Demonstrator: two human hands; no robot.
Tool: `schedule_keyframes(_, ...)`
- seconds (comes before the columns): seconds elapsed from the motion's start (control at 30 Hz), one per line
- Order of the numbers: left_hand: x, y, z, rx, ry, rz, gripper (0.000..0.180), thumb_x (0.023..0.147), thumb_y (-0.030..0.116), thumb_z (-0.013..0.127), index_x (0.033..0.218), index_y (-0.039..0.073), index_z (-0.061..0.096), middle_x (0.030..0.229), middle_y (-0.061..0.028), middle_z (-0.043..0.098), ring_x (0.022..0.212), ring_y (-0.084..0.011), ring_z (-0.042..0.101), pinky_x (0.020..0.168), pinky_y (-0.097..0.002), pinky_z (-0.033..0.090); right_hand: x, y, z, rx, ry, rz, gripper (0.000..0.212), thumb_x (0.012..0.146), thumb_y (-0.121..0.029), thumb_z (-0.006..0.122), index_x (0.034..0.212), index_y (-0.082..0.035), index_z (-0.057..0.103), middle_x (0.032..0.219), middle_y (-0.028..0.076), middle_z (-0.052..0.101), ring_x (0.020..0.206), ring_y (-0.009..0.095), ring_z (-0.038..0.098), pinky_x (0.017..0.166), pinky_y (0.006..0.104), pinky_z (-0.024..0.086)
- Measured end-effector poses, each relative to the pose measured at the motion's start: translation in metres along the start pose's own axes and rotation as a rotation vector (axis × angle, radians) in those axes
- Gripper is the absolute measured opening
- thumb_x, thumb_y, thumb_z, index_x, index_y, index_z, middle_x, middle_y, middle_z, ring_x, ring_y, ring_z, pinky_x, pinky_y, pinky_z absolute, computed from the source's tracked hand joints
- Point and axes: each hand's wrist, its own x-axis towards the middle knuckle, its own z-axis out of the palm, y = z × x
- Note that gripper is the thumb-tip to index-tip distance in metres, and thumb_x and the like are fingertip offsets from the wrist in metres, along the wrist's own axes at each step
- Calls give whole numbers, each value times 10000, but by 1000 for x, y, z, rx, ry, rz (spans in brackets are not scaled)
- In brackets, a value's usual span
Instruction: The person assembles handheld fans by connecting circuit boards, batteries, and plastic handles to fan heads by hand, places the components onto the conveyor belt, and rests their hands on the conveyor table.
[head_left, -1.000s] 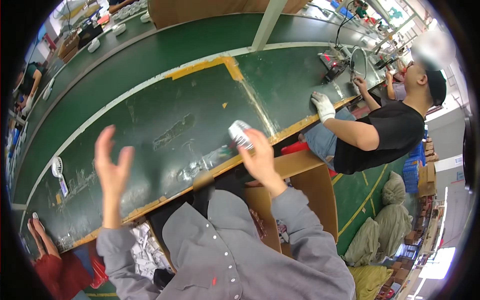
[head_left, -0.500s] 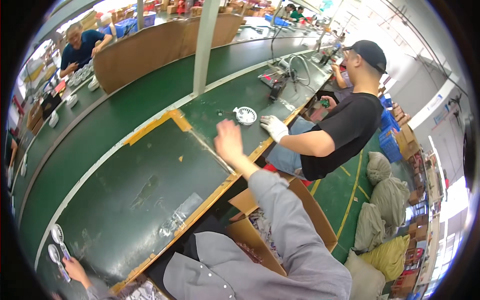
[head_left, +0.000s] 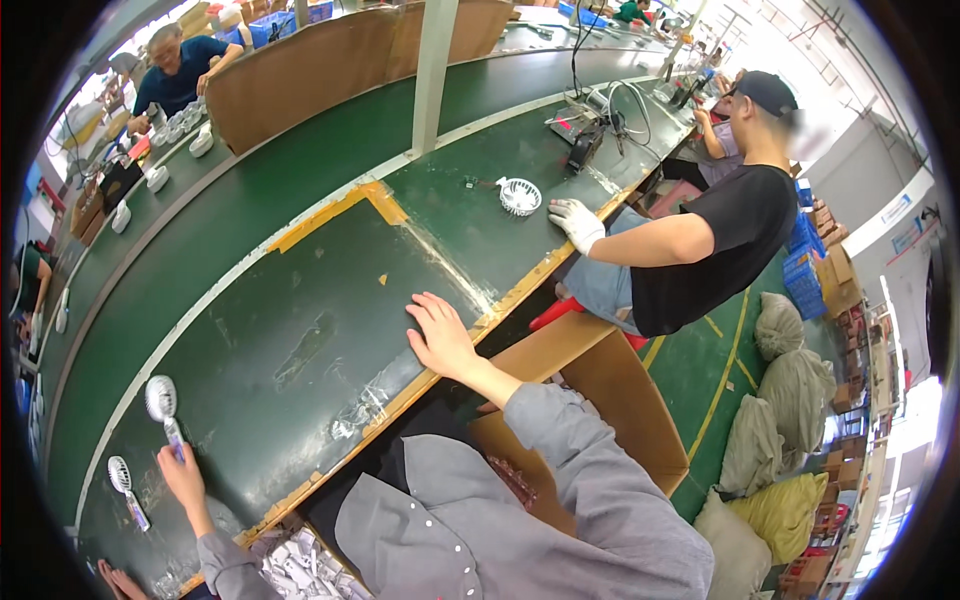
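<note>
My left hand (head_left: 182, 480) grips the handle of a small handheld fan (head_left: 161, 399), its round white head pointing away from me over the dark green tabletop (head_left: 250, 370). To its left a second handheld fan (head_left: 121, 476) lies on the table, similar in shape. My right hand (head_left: 440, 335) is spread with nothing in it, at the table's near edge; whether it touches the surface I cannot tell.
A co-worker's gloved hand (head_left: 577, 224) rests beside a white fan grille (head_left: 519, 196). Another person's hand (head_left: 120, 580) shows at lower left. An open carton (head_left: 630, 400) stands below the table edge; a box of white parts (head_left: 300, 565) sits near my left arm. A post (head_left: 433, 80) rises behind.
My right hand has drawn back toward me from near the co-worker's side. My left hand has moved up and right, carrying one fan away from the other. The co-worker's other hand has dropped from view.
</note>
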Motion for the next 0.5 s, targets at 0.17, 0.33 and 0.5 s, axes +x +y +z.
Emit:
schedule_keyframes(0.17,-12,62,-14,14,-75,156,306,855,163,630,1104,16,530,1117,-178,549,1001,-406,579,843,-453,470,42,55,-33,-155,291,14,415,771,-115,648,1155,3,540,1173,224,566,1134,404,530,986,487,432)
schedule_keyframes(0.33,-8,109,-14,53,-157,141,361,844,241,662,1130,60,537,1132,-135,562,955,-388,620,784,-462,503,92,174,-82,-505,312,211,563,823,-196,641,1300,54,476,1273,237,532,1221,397,485,1074,464,360)
schedule_keyframes(0.5,-2,148,-15,26,-312,49,243,898,259,624,992,35,606,966,-101,638,791,-293,637,739,-395,493,103,218,-83,-481,237,174,268,819,-155,661,1051,-29,612,1118,163,608,1083,358,564,951,450,452)
